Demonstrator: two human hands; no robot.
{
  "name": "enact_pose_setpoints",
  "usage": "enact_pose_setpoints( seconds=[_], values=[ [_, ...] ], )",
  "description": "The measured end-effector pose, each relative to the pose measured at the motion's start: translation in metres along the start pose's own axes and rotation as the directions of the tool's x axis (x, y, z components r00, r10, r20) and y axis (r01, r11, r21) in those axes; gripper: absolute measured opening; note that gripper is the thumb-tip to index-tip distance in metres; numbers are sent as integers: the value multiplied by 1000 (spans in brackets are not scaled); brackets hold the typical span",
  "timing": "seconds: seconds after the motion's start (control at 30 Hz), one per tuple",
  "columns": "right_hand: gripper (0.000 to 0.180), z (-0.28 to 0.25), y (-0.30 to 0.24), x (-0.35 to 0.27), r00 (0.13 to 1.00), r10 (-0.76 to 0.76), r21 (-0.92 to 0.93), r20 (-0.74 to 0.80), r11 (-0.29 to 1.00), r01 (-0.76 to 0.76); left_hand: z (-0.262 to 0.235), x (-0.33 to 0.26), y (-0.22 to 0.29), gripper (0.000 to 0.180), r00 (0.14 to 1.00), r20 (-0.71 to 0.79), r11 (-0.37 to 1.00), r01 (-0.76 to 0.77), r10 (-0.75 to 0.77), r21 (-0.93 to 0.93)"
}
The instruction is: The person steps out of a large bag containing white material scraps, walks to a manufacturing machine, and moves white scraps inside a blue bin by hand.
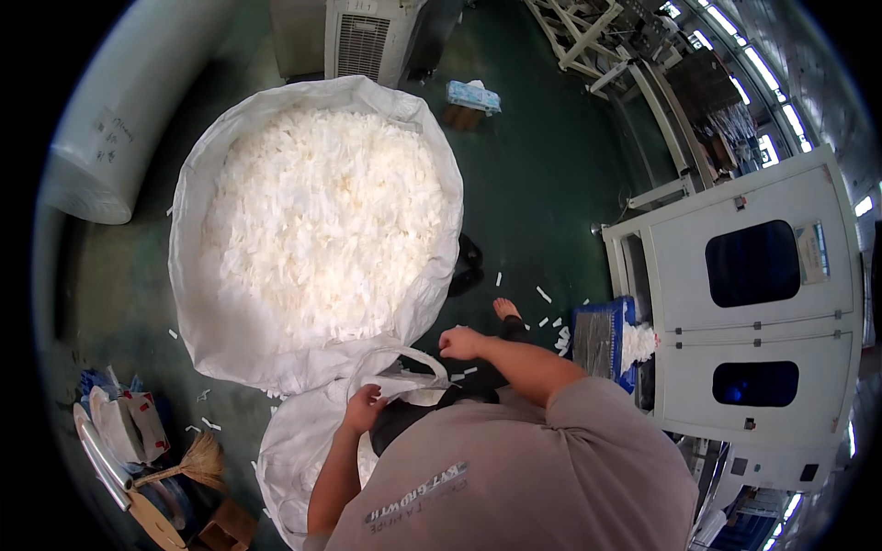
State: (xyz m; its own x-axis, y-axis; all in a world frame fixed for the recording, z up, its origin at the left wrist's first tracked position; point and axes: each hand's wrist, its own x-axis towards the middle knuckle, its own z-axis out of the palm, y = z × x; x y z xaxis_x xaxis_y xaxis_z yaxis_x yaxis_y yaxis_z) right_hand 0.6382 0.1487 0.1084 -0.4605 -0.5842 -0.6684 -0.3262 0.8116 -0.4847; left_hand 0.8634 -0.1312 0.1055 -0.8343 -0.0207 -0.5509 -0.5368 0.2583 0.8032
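A large white woven bulk bag (188, 266) stands open in front of me, filled with many small white strips (322, 216). At its near edge a white strap loop (409, 353) arches up. My left hand (366, 410) hovers over a second white bag (292, 424), its fingers loosely bent and apart with nothing visible between them. Just right of the strap loop, my right hand (461, 342) is curled into a fist. Whatever it might hold is hidden by the fingers.
White strips lie scattered on the green floor (542, 220). To the right stands a white machine cabinet (671, 275) beside a blue crate (629, 376). A big wrapped roll (138, 119) is at the far left. A straw broom (200, 461) lies near boxes at lower left.
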Motion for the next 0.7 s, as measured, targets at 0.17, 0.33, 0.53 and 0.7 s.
enact_pose_setpoints(
  seconds=[0.17, 0.33, 0.53, 0.7],
  values=[
    [32, -104, 179, -59, 881, 420, 252, -218, 897, -364, 34, 101, 40, 38, 993, -3, 973, -115, 118, 202],
    [27, -125, 404, -140, 750, 619, -117, -231, 748, -653, 45, 209, 138, 36, 992, -62, 912, -76, 109, 402],
    [24, -142, 626, -30, 976, 162, -624, 149, 780, -34, 139, 444, 251, 42, 909, -364, 915, -45, 203, 400],
    [18, -317, 533, 166, 948, 312, 992, -66, 123, 29, 165, 499, 306, 60, 956, -281, 833, 222, -83, 507]
  ],
)
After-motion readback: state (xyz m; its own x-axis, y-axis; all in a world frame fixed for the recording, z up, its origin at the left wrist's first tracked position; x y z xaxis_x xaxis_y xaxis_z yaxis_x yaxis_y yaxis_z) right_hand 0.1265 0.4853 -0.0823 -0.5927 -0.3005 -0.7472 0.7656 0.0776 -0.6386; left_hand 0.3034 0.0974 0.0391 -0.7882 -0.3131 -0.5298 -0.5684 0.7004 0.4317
